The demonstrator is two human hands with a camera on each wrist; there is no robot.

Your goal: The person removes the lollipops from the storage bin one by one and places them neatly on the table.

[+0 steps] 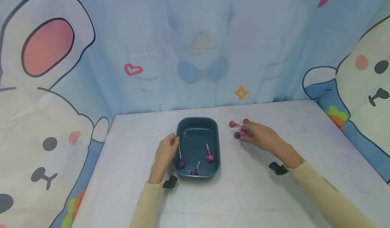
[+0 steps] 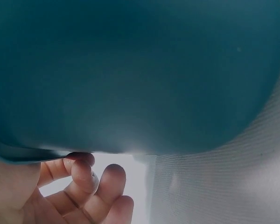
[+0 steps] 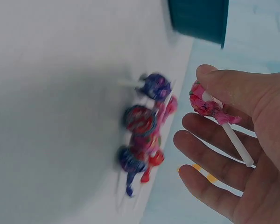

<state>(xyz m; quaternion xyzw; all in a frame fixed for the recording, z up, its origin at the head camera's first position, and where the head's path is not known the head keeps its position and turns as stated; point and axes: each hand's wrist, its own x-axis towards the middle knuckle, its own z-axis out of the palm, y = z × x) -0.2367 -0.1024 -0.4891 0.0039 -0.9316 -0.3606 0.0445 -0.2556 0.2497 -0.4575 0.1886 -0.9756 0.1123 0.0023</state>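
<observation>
A dark teal rectangular box (image 1: 198,136) stands on the table. Inside lie a pink lollipop (image 1: 210,158) and two purple lollipops, one by the left wall (image 1: 181,163) and one at the near end (image 1: 194,172). My left hand (image 1: 164,155) grips the box's left rim, its fingers bent beneath the edge in the left wrist view. Right of the box, my right hand (image 1: 260,136) pinches a pink-wrapped lollipop (image 3: 204,100) between thumb and index finger, its white stick pointing toward the palm. Beside that hand lies a pile of red, pink and purple lollipops (image 3: 140,120), partly hidden in the head view.
A white cloth covers the table (image 1: 243,197). Behind it hangs a light blue curtain (image 1: 146,31) printed with cartoon animals, which also runs along both sides. A black wrist strap piece (image 1: 278,168) sticks out by the right sleeve, another (image 1: 170,182) by the left.
</observation>
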